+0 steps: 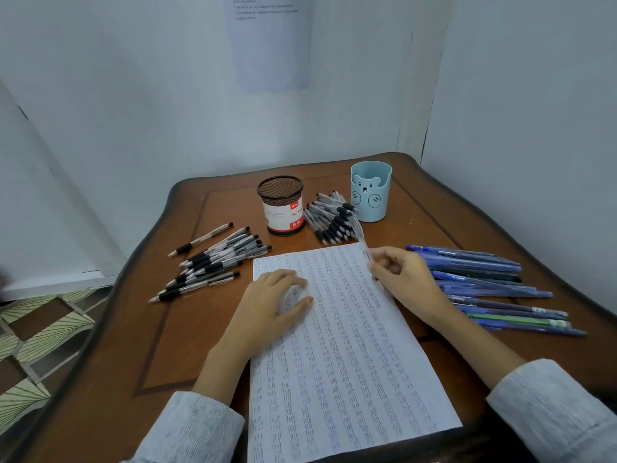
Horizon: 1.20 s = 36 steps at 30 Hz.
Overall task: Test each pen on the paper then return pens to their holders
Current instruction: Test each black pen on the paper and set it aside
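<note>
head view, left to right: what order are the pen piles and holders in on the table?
Left pile of black-grip pens → mesh holder → middle pile of black-grip pens → blue bear cup → blue pens.

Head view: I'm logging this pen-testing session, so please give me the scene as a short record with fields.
paper: covered with rows of test marks, lying on the table
left hand: flat on the paper
right hand: holds a clear pen near the paper's far right corner
holders: mesh holder and blue bear holder, upright, no pens sticking out
loose pens: black-grip pile at left, second pile between the holders, blue pens at right
</note>
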Motion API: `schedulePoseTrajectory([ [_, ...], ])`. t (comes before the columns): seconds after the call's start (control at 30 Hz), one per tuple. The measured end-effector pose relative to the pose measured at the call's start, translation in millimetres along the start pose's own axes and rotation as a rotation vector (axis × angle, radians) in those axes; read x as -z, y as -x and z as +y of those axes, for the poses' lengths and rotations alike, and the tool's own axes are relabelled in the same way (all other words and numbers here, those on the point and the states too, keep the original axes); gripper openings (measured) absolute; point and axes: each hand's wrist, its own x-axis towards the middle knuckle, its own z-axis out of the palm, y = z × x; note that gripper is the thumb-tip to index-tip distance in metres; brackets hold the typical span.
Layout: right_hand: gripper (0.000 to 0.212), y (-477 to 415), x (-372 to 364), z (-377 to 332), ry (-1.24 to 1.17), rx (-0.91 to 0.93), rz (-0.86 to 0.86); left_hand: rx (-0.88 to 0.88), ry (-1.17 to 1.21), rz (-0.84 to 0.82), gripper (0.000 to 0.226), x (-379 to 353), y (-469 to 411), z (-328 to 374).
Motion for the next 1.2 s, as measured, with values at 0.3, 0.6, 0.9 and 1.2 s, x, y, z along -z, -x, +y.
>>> schedulePoseTrajectory([
  [0.3,0.022,-68,-37,-28,0.468,0.158,0.162,0.012,0.005,-0.018,0.039,0,-3,-5],
  [0.6,0.013,-107,-73,-35,0.836,0.189,0.074,-0.014,0.004,0.000,0.039,-1,-5,-7],
  [0.9,0.020,-81,-68,-20,0.641,0.319,0.108,0.008,-0.009,-0.023,0.043,-1,-3,-5],
  [1.2,0.013,-87,-92,-45,0.099,0.195,-0.195,0.039,0.054,-0.034,0.047,6,1,-9],
])
